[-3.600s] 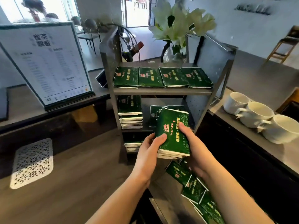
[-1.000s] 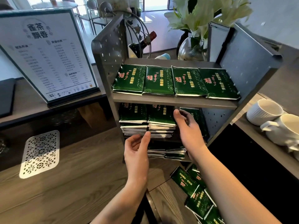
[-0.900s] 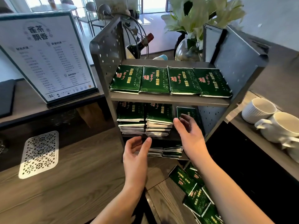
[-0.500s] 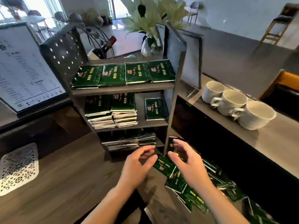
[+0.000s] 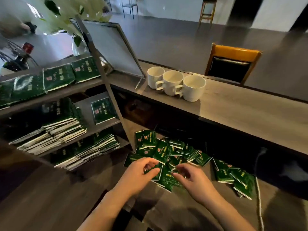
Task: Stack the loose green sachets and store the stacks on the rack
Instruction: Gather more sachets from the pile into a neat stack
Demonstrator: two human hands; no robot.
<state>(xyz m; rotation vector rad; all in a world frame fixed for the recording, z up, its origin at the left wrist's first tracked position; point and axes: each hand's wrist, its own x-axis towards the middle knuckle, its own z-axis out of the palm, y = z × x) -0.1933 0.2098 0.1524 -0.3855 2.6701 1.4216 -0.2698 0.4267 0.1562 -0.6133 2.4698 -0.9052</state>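
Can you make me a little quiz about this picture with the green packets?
1. How many white cups stand on the counter?
2. True or false: both hands are over the loose sachets.
3. Where is the rack: A) left of the loose sachets, B) right of them?

Key: 1) three. 2) true: the left hand and right hand reach into the pile. 3) A.
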